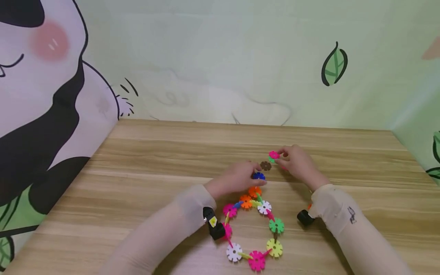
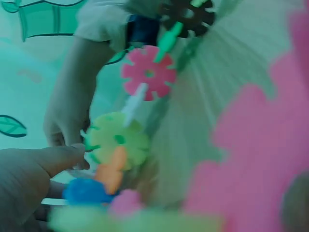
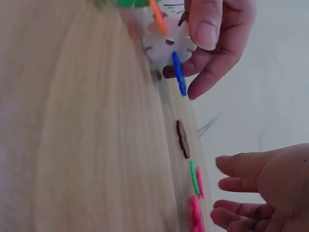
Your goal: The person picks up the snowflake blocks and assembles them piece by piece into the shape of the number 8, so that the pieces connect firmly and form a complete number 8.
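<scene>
In the head view, a ring of interlocking plastic snowflake discs (image 1: pixel 276 225) lies on the table, with an orange disc (image 1: pixel 255 191) and a blue disc (image 1: pixel 259 176) leading off its far end. My left hand (image 1: pixel 237 177) straddles the blue disc, thumb and forefinger fairly straight; the left wrist view shows the thumb apart from it. Beyond lies a loose brown disc (image 1: pixel 266 165). My right hand (image 1: pixel 297 162) is beside a pink disc (image 1: pixel 274 154) overlapping a green one (image 1: pixel 272 160). In the right wrist view, a gap separates its fingers from these discs (image 3: pixel 194 177).
Another pink disc (image 3: pixel 197 212) lies near the right hand, mostly covered by it in the head view. The wooden table (image 1: pixel 154 152) meets a painted wall (image 1: pixel 213 68) at the back. Wrist cameras (image 1: pixel 305 217) sit low by both sleeves.
</scene>
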The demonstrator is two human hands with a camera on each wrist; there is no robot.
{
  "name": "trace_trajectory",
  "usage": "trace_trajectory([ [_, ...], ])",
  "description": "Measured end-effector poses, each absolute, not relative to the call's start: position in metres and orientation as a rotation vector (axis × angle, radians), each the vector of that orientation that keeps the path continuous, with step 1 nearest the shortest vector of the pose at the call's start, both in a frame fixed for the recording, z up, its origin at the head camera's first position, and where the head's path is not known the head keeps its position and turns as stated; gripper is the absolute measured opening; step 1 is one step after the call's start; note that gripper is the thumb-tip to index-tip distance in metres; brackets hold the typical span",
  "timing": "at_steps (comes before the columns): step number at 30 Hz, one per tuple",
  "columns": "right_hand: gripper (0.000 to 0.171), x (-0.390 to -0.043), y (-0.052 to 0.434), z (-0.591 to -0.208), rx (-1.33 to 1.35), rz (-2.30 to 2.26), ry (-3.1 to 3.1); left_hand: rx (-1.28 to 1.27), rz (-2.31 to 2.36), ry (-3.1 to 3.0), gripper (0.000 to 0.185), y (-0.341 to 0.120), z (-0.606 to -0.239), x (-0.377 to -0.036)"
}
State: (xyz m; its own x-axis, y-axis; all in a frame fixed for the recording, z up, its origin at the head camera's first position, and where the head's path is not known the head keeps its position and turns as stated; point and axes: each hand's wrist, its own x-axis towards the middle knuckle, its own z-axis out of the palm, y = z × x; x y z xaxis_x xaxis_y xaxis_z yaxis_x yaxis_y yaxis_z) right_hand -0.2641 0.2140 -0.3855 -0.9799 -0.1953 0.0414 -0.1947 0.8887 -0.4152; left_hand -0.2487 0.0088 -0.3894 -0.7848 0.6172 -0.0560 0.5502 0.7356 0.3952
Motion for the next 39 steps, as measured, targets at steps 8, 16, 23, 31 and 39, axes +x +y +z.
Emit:
trace_trajectory([
  [8,0.036,-0.276,0.213,-0.393,-0.36,-0.632,3.036,0.796,0.417,2.911,0.047,0.023,-0.396,-0.246],
  [16,0.029,-0.281,0.202,-0.396,-0.487,-0.663,3.034,0.781,0.394,2.983,0.035,0.023,-0.397,-0.241],
  [23,0.018,-0.281,0.197,-0.4,-0.597,-0.729,2.972,0.784,0.422,2.982,0.031,0.021,-0.399,-0.241],
  [31,0.021,-0.277,0.198,-0.397,-0.618,-0.735,2.94,0.77,0.467,2.964,0.033,0.018,-0.401,-0.241],
  [39,0.013,-0.272,0.201,-0.398,-0.554,-1.006,2.818,0.784,0.533,2.944,0.033,0.016,-0.402,-0.24],
])
